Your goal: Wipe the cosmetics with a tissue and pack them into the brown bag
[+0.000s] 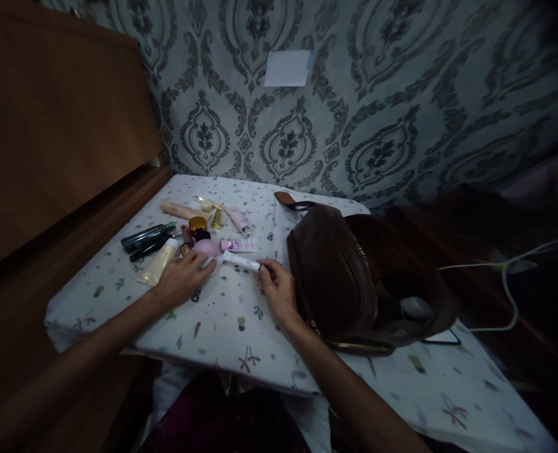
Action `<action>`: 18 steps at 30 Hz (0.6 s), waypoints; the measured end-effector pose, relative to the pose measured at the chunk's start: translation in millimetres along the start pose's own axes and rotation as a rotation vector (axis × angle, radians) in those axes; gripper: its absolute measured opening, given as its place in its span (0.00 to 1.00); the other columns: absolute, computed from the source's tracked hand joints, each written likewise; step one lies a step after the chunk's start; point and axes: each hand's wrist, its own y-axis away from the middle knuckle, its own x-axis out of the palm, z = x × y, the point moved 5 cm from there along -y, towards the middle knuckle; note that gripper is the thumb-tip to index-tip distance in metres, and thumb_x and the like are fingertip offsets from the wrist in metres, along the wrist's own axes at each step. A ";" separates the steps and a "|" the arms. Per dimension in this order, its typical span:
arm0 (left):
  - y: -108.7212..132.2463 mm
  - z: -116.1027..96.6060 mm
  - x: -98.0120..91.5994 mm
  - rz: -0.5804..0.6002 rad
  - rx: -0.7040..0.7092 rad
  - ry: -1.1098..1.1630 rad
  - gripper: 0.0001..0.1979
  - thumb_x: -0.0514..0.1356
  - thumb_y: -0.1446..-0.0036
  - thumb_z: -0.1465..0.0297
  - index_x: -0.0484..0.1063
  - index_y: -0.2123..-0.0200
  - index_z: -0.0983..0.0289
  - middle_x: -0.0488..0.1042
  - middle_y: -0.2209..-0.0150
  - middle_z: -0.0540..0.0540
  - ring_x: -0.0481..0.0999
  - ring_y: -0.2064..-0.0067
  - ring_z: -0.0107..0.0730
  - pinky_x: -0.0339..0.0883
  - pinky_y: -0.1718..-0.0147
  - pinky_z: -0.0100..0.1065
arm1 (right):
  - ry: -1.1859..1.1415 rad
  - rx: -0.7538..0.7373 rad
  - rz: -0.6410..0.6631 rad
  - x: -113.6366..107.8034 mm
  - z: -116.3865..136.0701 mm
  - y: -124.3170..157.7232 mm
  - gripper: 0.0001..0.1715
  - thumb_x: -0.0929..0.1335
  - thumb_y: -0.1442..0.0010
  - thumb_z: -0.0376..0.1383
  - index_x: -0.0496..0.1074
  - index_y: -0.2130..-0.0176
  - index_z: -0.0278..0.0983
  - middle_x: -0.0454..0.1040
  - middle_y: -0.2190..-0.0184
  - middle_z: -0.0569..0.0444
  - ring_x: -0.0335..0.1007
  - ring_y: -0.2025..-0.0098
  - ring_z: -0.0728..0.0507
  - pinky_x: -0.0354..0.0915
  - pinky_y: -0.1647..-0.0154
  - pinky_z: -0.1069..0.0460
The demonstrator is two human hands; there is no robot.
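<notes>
The right hand (279, 292) has its grip clamped on the right end of a white tube (241, 262), which lies slantwise over the middle of the desk (222, 343), its other end pointing left. The left hand (182, 277) reaches in at the near edge of a cluster of toiletries, fingertips just beside a pink sponge (206, 247); whether its grip is apart or together on something, I cannot tell.

Just left of that hand lies a cream tube (155, 267), with a dark bottle (141, 238) farther left. Beyond the sponge stands a gold-lidded jar (197, 224); a peach tube (184, 209) and a lilac tube (236, 219) lie at the far side. A pink tube (238, 245) lies just beyond the white one.

To the right, near the right hand, a brown bag (330, 277) gapes open, a grey item (415, 308) showing inside. A card (287, 68) is on the patterned wall (288, 145).
</notes>
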 end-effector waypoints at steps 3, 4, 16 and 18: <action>-0.5 7.8 -0.9 -0.031 -0.065 0.108 0.20 0.55 0.38 0.78 0.71 0.45 0.57 0.74 0.55 0.59 0.73 0.55 0.45 0.65 0.70 0.35 | -0.065 0.011 -0.018 -0.2 1.1 0.0 0.17 0.65 0.40 0.45 0.73 0.57 0.37 0.74 0.74 0.54 0.70 0.72 0.44 0.64 0.73 0.51; -1.0 10.0 -4.1 -0.067 -0.103 0.186 0.18 0.56 0.37 0.76 0.71 0.45 0.58 0.74 0.56 0.59 0.73 0.55 0.44 0.65 0.69 0.35 | -0.089 0.014 -0.025 0.1 2.0 0.2 0.17 0.65 0.41 0.44 0.72 0.57 0.37 0.74 0.73 0.54 0.71 0.72 0.44 0.64 0.73 0.52; -50.2 -41.7 -39.2 -0.327 -0.225 0.886 0.18 0.46 0.29 0.64 0.75 0.59 0.62 0.72 0.65 0.54 0.72 0.60 0.37 0.65 0.60 0.36 | -0.238 -0.085 -0.016 6.4 19.8 4.2 0.09 0.70 0.46 0.39 0.71 0.64 0.39 0.77 0.69 0.55 0.74 0.66 0.45 0.69 0.64 0.51; -54.3 -49.8 -32.3 -0.358 -0.202 0.860 0.15 0.49 0.30 0.66 0.75 0.53 0.61 0.73 0.63 0.55 0.73 0.59 0.38 0.65 0.59 0.36 | -0.233 -0.113 -0.012 6.0 21.2 4.5 0.07 0.69 0.46 0.37 0.71 0.65 0.39 0.76 0.69 0.56 0.73 0.66 0.45 0.69 0.63 0.51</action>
